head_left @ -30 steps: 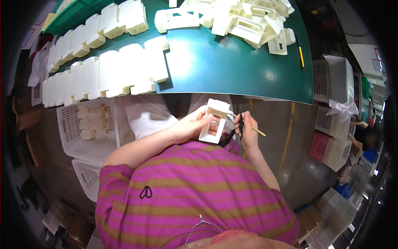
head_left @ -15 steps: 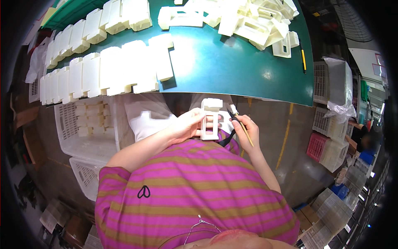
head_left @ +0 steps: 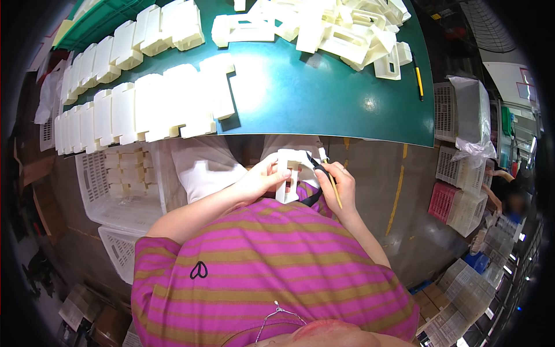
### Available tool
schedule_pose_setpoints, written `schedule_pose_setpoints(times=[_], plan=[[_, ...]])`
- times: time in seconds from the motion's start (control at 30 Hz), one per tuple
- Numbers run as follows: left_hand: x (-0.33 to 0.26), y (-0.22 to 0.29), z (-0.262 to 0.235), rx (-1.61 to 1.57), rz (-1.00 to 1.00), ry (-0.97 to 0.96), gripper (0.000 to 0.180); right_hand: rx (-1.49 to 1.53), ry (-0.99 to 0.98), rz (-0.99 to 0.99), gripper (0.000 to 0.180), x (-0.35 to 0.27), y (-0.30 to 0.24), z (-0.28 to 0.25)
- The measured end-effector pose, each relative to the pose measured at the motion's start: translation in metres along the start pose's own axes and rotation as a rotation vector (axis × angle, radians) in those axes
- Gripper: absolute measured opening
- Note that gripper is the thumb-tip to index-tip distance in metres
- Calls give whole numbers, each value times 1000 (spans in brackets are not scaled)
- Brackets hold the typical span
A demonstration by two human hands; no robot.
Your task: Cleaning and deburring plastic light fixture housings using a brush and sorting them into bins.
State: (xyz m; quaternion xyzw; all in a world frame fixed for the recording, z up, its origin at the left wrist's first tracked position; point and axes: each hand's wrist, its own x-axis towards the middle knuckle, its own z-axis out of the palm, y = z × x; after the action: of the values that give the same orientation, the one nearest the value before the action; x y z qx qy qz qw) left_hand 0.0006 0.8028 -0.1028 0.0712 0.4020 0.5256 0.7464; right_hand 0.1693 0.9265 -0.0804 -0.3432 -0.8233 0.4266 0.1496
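My left hand [head_left: 265, 178] is closed around the side of a white plastic frame [head_left: 282, 193] with rectangular openings, held upright over my lap below the table edge. In my right hand [head_left: 342, 184] are a thin tan stick [head_left: 334, 188] with a white end and a slim black pointed tool [head_left: 313, 161]. The black tip is at the frame's upper right corner; whether it touches cannot be made out. A dark strap [head_left: 313, 199] shows between my hands.
On the green table [head_left: 324, 104] stand two rows of white plastic parts [head_left: 153, 107], a pile of loose frames [head_left: 347, 37] and a yellow-black pen-like tool [head_left: 418, 78]. A white crate [head_left: 92, 179] with parts is at left. Crates [head_left: 448, 165] and another person [head_left: 511, 185] are at right.
The white frame has tilted and come slightly lower. My right hand has moved left a little, bringing the black tip up to the frame's upper corner.
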Motion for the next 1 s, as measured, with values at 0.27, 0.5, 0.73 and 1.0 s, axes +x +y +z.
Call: schedule_pose_setpoints(times=[0.27, 0.5, 0.73, 1.0], plan=[[-2, -1, 3, 42, 124, -61, 45, -37, -5, 151, 18, 0, 38, -3], [1, -6, -4, 24, 194, -42, 53, 586, 143, 94, 35, -23, 19, -32], [8, -18, -4, 101, 309, -54, 54, 490, 61, -176, 39, -23, -3, -4], [4, -15, 4, 85, 298, -43, 55, 767, 182, 202, 41, -22, 2, -4]])
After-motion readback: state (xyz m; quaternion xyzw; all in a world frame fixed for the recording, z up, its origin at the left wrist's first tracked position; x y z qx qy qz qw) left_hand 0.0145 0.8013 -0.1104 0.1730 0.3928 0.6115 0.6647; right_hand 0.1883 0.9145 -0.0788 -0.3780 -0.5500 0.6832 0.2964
